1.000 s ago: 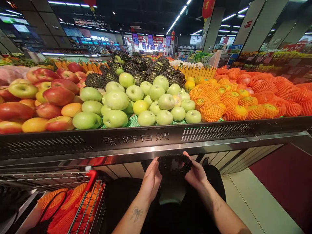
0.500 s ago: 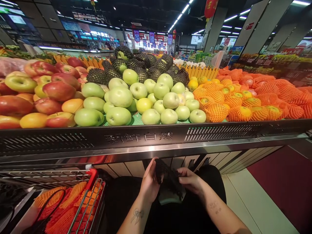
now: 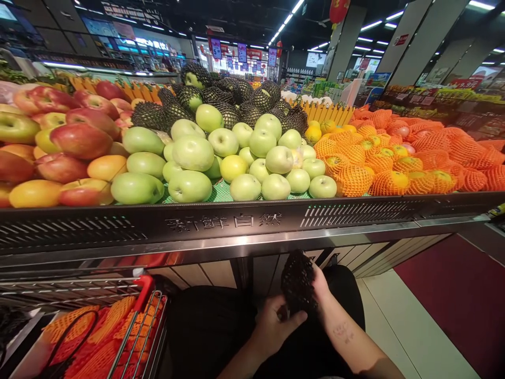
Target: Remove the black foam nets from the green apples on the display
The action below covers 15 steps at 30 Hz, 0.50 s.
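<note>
A black foam fruit net (image 3: 298, 279) is bunched up over my lap, below the front rim of the fruit stand. My right hand (image 3: 321, 288) holds it from the right side, and the net covers most of those fingers. From the lower left, my left hand (image 3: 274, 322) reaches the net's lower edge. Its fingers are curled at the net and the thumb points right across the bottom. No fruit shows inside the net. Green apples (image 3: 193, 152) are piled on the stand straight ahead of my hands.
Red apples (image 3: 81, 139) lie left on the stand, black-netted fruit (image 3: 236, 100) behind, and orange-netted fruit (image 3: 355, 176) right. The stand's black front panel (image 3: 292, 218) runs above my hands. A wire shopping cart (image 3: 136, 316) with orange and red nets (image 3: 106, 337) stands at lower left.
The black net has moved to the right and stands more upright, covering my right fingers. My left hand has shifted right and lower, to the net's bottom edge. The view has shifted slightly.
</note>
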Available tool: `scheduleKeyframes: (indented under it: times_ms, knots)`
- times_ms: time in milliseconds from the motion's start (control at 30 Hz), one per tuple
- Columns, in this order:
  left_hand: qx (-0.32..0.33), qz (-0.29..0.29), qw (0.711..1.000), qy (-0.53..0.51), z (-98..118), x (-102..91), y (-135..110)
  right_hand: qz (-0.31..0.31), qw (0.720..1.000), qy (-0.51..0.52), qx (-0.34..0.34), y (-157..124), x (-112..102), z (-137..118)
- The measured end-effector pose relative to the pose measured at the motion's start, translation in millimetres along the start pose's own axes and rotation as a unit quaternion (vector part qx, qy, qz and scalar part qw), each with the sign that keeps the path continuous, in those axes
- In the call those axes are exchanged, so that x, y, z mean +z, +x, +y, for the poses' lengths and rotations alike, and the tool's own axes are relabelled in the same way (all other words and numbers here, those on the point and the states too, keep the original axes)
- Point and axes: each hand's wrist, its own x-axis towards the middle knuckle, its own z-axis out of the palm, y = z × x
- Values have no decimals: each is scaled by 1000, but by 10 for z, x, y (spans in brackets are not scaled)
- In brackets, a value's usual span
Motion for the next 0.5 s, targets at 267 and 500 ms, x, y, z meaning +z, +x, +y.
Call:
scheduleKeyframes:
  times_ms: [267,500]
  knots:
    - [69,218,969,88,-144,-50,114,70,983,-66,-156,-60,21,-117]
    - [-85,138,980,118,-1172,-574,460,-152,900,-368,-178,-51,312,-898]
